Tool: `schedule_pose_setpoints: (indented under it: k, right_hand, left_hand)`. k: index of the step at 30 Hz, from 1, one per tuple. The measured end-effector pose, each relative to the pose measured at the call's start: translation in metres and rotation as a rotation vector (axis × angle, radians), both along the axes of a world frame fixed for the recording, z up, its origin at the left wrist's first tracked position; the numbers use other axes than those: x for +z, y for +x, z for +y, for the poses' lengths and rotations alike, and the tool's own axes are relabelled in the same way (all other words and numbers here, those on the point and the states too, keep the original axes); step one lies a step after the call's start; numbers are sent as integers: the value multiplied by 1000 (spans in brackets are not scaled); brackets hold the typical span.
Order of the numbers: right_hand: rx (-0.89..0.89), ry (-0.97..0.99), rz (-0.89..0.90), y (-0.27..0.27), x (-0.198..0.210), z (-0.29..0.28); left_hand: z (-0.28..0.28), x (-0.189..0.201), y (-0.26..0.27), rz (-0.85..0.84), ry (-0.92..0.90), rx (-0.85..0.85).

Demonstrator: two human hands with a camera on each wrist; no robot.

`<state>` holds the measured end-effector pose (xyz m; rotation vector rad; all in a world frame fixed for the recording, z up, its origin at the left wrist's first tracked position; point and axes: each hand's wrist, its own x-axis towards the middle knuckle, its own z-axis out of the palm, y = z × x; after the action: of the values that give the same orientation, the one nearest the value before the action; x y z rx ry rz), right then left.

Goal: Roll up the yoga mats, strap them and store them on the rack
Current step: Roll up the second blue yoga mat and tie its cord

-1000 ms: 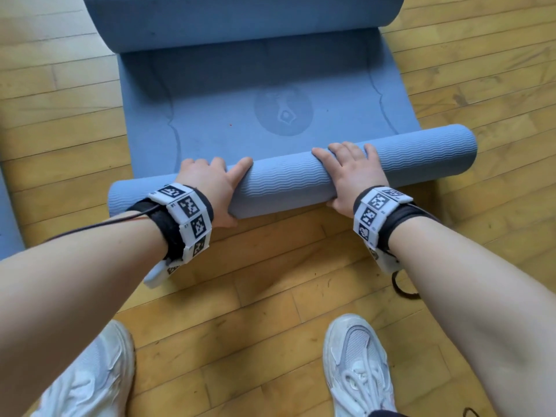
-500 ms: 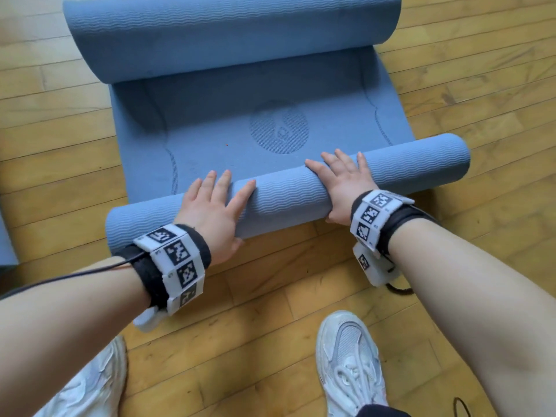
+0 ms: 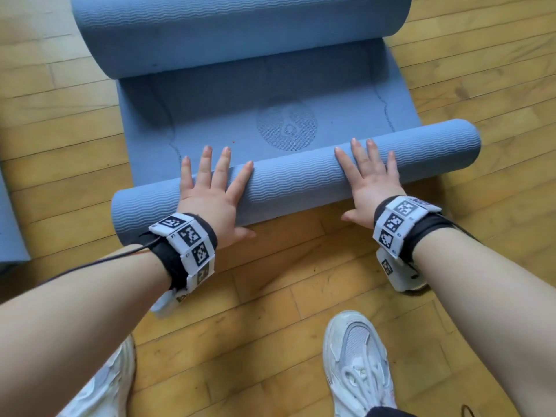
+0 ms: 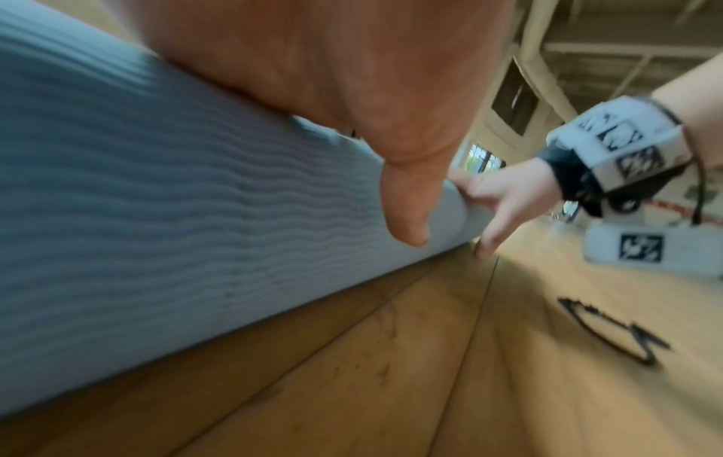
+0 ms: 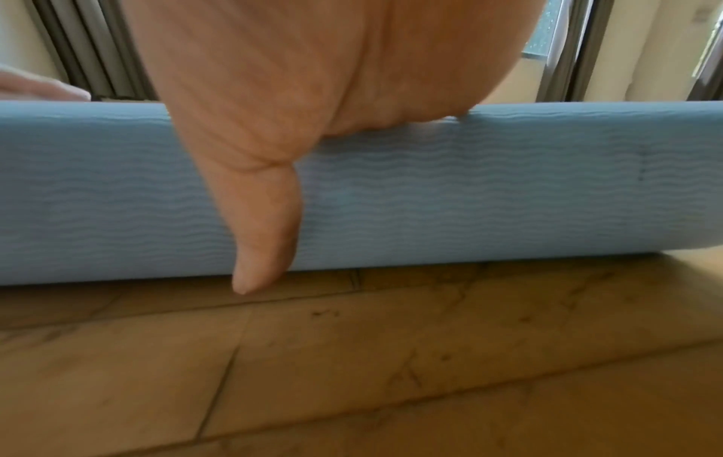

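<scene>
Blue yoga mat [image 3: 294, 182] roll lies crosswise, left to right; both hands press it, fingers straight.

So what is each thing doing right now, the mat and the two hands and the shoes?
Blue yoga mat: partly rolled, near end in a tight roll, far end curled over, flat in between.
Near roll: lying on the wooden floor, under both hands.
Left hand: fingers straight, pressing on the roll.
Right hand: fingers straight, pressing on the roll.
White shoes: on the floor, laced.
</scene>
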<state>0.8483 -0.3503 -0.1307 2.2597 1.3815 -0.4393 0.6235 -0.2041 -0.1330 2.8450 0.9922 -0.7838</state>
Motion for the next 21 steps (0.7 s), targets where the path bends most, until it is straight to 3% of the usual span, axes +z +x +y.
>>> schedule_pose_setpoints:
  k: [7,21]
  right_hand:
    - [-34,2,36,10,2,29]
    - [-14,-2,-42,16,1,47]
  left_hand:
    - [-1,3,-8,-72,-50,119]
    - [22,-5,2,40,41,78]
